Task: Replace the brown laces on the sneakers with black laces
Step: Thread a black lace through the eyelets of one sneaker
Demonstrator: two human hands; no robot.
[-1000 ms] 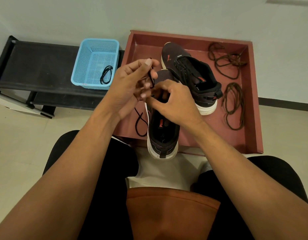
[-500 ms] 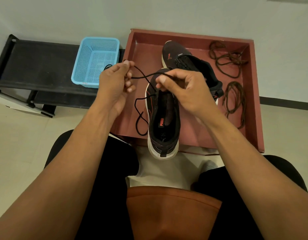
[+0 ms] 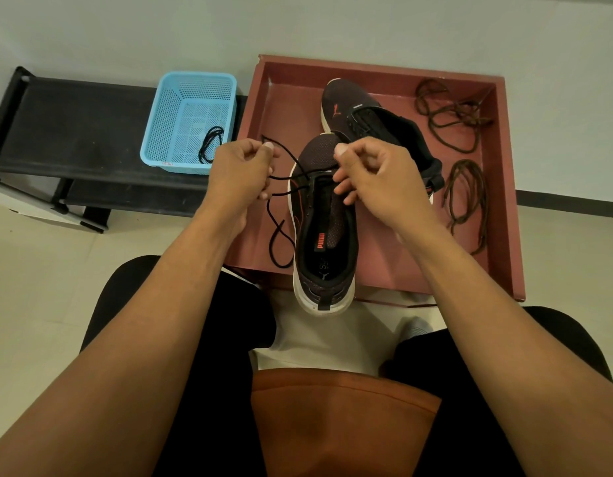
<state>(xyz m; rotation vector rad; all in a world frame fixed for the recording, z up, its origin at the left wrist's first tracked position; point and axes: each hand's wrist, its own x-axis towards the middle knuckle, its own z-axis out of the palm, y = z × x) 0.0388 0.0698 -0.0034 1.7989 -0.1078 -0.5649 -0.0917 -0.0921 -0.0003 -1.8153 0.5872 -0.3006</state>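
Observation:
A dark sneaker (image 3: 324, 232) lies heel toward me on the front edge of the red tray (image 3: 281, 87). A black lace (image 3: 277, 235) runs through its front eyelets and loops down on its left side. My left hand (image 3: 241, 172) pinches one strand of that lace left of the toe. My right hand (image 3: 374, 166) pinches the other part of the lace above the shoe's tongue. The second sneaker (image 3: 370, 125), fitted with a black lace, lies behind it. Two brown laces (image 3: 449, 115) (image 3: 468, 197) lie in the tray's right part.
A blue plastic basket (image 3: 188, 118) holding another black lace (image 3: 210, 144) sits on a black low shelf (image 3: 74, 122) to the left. A pale wall stands behind the tray. My knees in black trousers frame the light floor below.
My hands have moved apart, from close together over the toe to either side, drawing the black lace out to the left. The near shoe now lies more exposed.

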